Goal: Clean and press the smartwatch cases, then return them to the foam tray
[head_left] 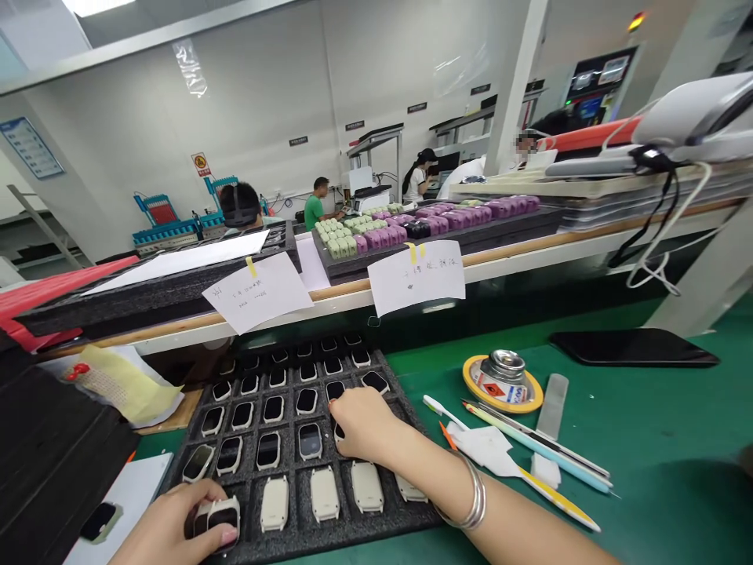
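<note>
The right hand (361, 424) lies palm down on the foam tray (412, 514), fingers curled onto a watch (340, 430) in the tray's middle rows; the fingertips cover it, so whether they pinch it or only press it I cannot tell. That watch sits directly under the hand, its long axis running away from the person. The left hand (176, 530) is at the tray's near left corner, loosely closed, thumb and fingers gripping a second watch (219, 518), screen up. Pale watch backs fill the tray's near row between the two hands. Right of the tray lie pens (547, 455), a wipe (485, 447) and a small tin (503, 375).
</note>
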Demonstrator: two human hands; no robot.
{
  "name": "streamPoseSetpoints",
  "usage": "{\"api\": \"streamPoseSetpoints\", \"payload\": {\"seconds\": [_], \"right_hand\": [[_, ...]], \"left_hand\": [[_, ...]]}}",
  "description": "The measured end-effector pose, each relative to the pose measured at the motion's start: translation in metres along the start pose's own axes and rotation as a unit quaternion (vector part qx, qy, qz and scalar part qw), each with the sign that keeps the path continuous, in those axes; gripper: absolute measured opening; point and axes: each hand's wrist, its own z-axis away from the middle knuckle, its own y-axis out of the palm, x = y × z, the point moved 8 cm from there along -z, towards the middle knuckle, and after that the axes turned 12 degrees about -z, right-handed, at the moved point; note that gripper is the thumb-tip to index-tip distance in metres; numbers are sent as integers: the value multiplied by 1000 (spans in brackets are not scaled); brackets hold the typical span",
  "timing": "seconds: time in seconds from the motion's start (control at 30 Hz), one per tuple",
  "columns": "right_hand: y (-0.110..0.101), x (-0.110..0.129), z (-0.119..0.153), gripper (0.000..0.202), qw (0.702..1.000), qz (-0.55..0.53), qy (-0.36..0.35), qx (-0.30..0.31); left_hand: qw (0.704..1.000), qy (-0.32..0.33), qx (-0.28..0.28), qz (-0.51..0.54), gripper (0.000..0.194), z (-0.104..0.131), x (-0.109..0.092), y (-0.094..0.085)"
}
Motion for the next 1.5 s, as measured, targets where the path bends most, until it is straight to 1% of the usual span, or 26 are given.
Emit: {"api": "streamPoseSetpoints", "payload": {"seconds": [0.1,0.13,0.2,0.27,0.33,0.37,0.47,0.53,0.57,0.6,0.7,0.73,0.77,0.83,0.9,0.97,1.03,1.1,1.13,1.17,1.2,1.23,1.3,1.33,1.4,1.5], "right_hand": [[-1,1,0,24,1000,-6,-5,-7],[-2,1,-1,24,1000,-7,-6,-9],[-2,0,-1,24,1000,-9,-8,-12],[-1,1,-1,24,1000,-9,-9,-15],[0,1,-1,25,1000,-7,-13,-21],[0,2,-1,25,1000,-6,-14,-25],[3,2,-1,23,999,-1,-20,-41],[4,2,0,26,998,0,-28,-54],[4,1,-1,29,998,0,-34,-61],[3,0,-1,31,997,-1,-41,-67],[1,-6,-5,35,995,-10,-55,-85],[-1,-9,-7,35,994,-15,-56,-92],[-4,-12,-7,35,993,-21,-55,-100],[-15,-17,-5,34,990,-34,-53,-126],[-30,-18,5,33,985,-44,-47,-162],[-46,-14,23,34,977,-54,-44,-202],[-63,-5,46,37,960,-83,-69,-260],[-81,13,76,38,905,-150,-164,-364],[-86,21,90,40,874,-173,-214,-401],[-88,29,99,42,848,-190,-257,-423],[-86,35,103,47,837,-197,-284,-424],[-81,40,102,53,839,-203,-297,-408],[-70,44,92,65,859,-230,-294,-351],[-65,44,86,70,868,-249,-284,-322],[-57,41,76,79,877,-286,-264,-282],[-51,38,71,85,874,-325,-252,-258]], "left_hand": [[1000,-2,-7,13,26,-5,-2,-8],[999,10,-9,36,28,-6,-7,-13],[992,48,-14,119,32,-7,-24,-25],[971,75,-28,224,36,-4,-48,-42],[942,71,-78,320,39,2,-69,-65],[923,67,-89,367,42,6,-79,-72],[847,118,-78,513,55,13,-114,-83],[786,140,-68,598,57,12,-127,-83],[755,135,-51,640,53,9,-130,-78],[722,122,-20,681,47,5,-133,-71],[614,74,106,779,26,-6,-142,-46],[580,67,136,800,22,-9,-145,-41],[553,66,152,817,19,-10,-147,-39],[521,62,151,838,14,-14,-148,-37],[514,49,132,846,9,-18,-148,-34],[519,26,105,848,8,-22,-147,-31],[527,1,78,847,12,-26,-145,-28],[535,-27,87,840,18,-27,-147,-20],[543,-39,109,831,20,-27,-150,-14],[553,-45,138,820,20,-25,-154,-8],[562,-39,169,808,22,-24,-158,-4],[570,-23,196,797,25,-23,-163,-1],[582,30,224,781,39,-20,-170,-1],[587,56,227,775,45,-19,-172,-2],[606,90,218,760,48,-18,-173,-6],[639,104,193,738,44,-17,-169,-12]]}}
